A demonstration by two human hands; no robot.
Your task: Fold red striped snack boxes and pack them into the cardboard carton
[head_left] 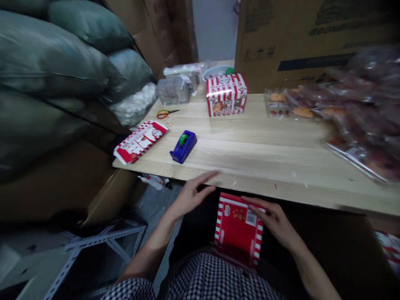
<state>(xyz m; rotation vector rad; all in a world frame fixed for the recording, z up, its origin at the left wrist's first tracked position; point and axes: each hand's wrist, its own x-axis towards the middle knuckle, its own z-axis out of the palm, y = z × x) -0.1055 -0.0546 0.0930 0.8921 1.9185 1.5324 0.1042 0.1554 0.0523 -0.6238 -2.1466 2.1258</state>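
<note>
Two hands work just below the near edge of the table [256, 137], a pale wooden top whose front edge runs from lower left toward the right, dropping slightly as it goes. Most of the table's middle and near strip is bare wood, from the blue tape dispenser [183, 146] across to the heap of clear snack bags [359, 121] that crowds the right end and hangs over that edge. Left of the tape dispenser, a flattened red-and-white carton [140, 141] lies right at the table's left corner, partly past the edge. Behind the dispenser, toward the far edge, lie scissors [166, 113] with red and yellow handles, a clear plastic container [173, 89], and an assembled red-and-white striped box [226, 94]. Large brown cardboard boxes [312, 37] close the far side, and dark green stuffed sacks [62, 62] press up against the left end. Below the table edge, a red striped box [238, 227] stands tilted on the person's checked lap. The right hand [273, 218] rests against that box's right upper side, fingers extended and lightly spread, touching the panel rather than clamping it. The left hand [190, 193] is open, fingers straight and pointing up toward the table's front edge, just left of the box and apart from it, holding nothing.
</note>
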